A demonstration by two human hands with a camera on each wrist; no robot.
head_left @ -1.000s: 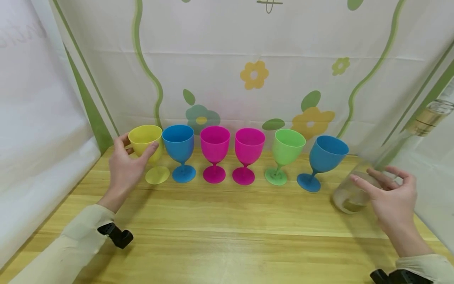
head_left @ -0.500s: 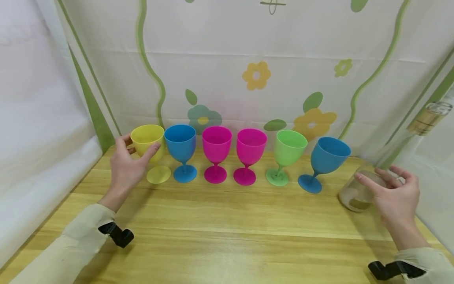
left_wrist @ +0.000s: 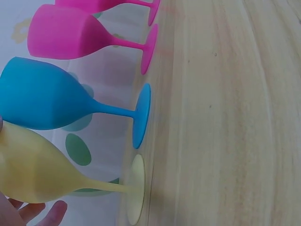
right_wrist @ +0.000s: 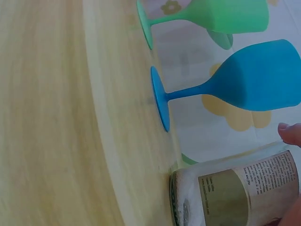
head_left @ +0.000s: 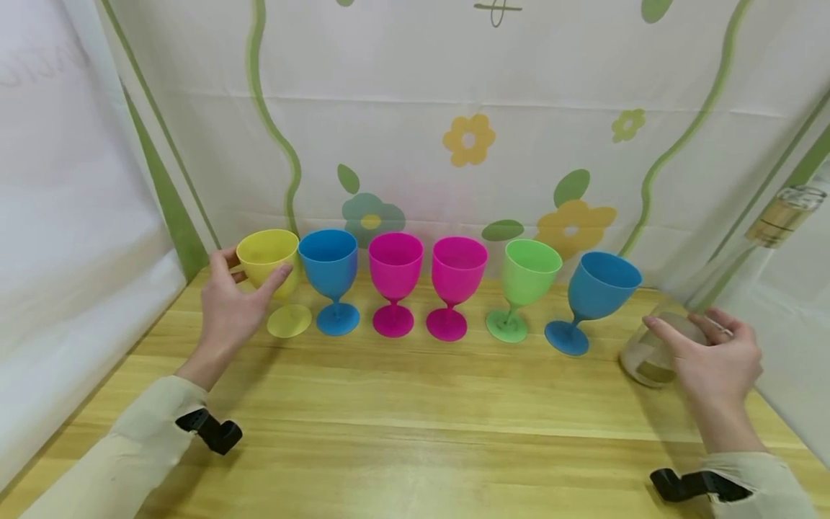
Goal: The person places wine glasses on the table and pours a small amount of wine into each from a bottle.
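Note:
At the left end of a row of plastic goblets, my left hand (head_left: 232, 306) holds the yellow goblet (head_left: 267, 252) by its bowl, thumb in front and fingers behind. The goblet's foot is on the table. In the left wrist view, fingertips (left_wrist: 54, 214) show beside the yellow bowl. My right hand (head_left: 720, 360) is curled around the clear glass bottle (head_left: 655, 357), which stands at the right end. In the right wrist view the bottle's printed label (right_wrist: 225, 197) shows, with my thumb (right_wrist: 291, 134) at its side.
Between the hands stand a blue goblet (head_left: 328, 263), two pink goblets (head_left: 394, 267), a green goblet (head_left: 528, 277) and another blue goblet (head_left: 599, 288). They stand on a wooden table (head_left: 402, 432). Behind them hangs a white curtain (head_left: 389, 144) with printed flowers.
The bottle has shifted slightly right over the last second. My right hand and wrist have since moved a little left. My left hand and the goblets stay in place.

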